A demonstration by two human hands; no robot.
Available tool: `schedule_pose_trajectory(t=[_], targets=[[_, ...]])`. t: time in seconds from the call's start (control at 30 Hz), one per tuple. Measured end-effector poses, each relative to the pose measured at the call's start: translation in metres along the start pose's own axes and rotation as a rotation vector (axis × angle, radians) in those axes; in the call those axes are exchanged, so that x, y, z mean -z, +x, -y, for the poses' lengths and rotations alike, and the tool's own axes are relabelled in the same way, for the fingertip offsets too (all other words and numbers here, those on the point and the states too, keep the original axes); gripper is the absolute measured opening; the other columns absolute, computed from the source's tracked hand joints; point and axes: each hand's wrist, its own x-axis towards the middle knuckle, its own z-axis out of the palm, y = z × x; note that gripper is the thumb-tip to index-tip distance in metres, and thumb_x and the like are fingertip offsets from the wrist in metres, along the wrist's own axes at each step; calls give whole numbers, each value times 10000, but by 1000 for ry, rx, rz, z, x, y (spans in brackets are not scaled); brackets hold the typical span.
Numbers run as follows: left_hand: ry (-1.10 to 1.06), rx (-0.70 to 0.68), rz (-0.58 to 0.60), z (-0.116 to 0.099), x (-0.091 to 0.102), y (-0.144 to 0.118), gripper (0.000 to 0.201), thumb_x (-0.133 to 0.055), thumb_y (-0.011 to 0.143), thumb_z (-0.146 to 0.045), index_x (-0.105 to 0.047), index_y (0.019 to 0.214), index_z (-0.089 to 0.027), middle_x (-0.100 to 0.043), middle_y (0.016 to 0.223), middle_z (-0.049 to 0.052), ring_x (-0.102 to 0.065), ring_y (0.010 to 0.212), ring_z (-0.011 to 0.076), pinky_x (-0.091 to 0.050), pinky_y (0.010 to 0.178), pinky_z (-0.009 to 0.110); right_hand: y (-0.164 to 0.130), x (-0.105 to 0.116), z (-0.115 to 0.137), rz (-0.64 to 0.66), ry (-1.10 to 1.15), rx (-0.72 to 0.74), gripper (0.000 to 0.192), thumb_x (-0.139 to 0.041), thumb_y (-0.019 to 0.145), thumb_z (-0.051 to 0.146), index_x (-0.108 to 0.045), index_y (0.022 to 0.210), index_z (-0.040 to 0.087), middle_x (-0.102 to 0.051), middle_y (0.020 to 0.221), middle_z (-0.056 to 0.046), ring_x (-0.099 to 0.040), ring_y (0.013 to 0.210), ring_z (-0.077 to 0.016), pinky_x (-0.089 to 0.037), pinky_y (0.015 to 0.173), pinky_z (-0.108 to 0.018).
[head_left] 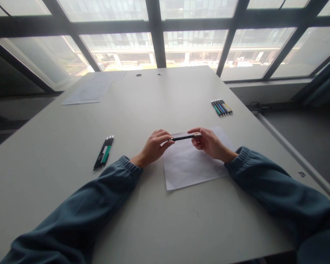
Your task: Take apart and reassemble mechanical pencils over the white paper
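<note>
Held level above the middle of the desk [159, 220] — a black pen [184, 138], one end pinched in the fingers of the left hand [154, 146], the other, silver-tipped end pinched in the fingers of the right hand [209, 143]. Both hands curled around the pen's ends, hovering over a white sheet of paper [191, 167] lying flat a little right of the desk's centre. Teal-grey sleeves [99, 198] reaching in from the near edge. Toward the left edge, well apart from the hands — two dark pens [103, 152], side by side, one with a green grip. Toward the far right edge, a neat row of coloured pens [221, 107]. At the far left corner, more pale sheets [92, 90]. Beyond the far edge, large windows [165, 47].
</note>
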Motion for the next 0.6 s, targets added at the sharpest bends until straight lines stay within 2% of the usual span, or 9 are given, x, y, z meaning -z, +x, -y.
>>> schedule_pose_trajectory(t=[0.1, 0.27, 0.43, 0.6], targets=[[-12, 33, -53, 1, -1, 1, 366, -513, 1004, -501, -707, 882, -215, -720, 909, 68, -634, 900, 208, -516, 887, 393, 4, 6, -1, -70, 112, -45, 570, -458, 920, 679, -728, 1049, 194, -599, 682, -24, -481, 542, -143, -383, 503, -279], [-37, 16, -92, 3, -2, 1, 302, -548, 1001, -445, -713, 921, -206, -719, 919, 67, -635, 890, 199, -521, 864, 373, 6, 10, -5, -52, 268, -53, 401, -591, 918, 542, -751, 1017, 188, -600, 700, -20, -478, 565, -128, -361, 512, -263], [-50, -14, -136, 5, -3, 1, 241, -582, 995, -388, -723, 989, -192, -713, 911, 63, -628, 864, 187, -513, 811, 340, 5, 9, -7, -86, 278, -27, 392, -694, 873, 529, -760, 1004, 166, -639, 734, -34, -536, 637, -123, -376, 541, -245], [-44, -11, -159, 7, -4, 1, 204, -606, 984, -355, -722, 985, -188, -715, 916, 64, -633, 869, 187, -512, 807, 332, 6, 8, -5, -117, 264, -43, 387, -677, 868, 504, -754, 1029, 161, -657, 746, -40, -553, 642, -121, -366, 521, -233]])
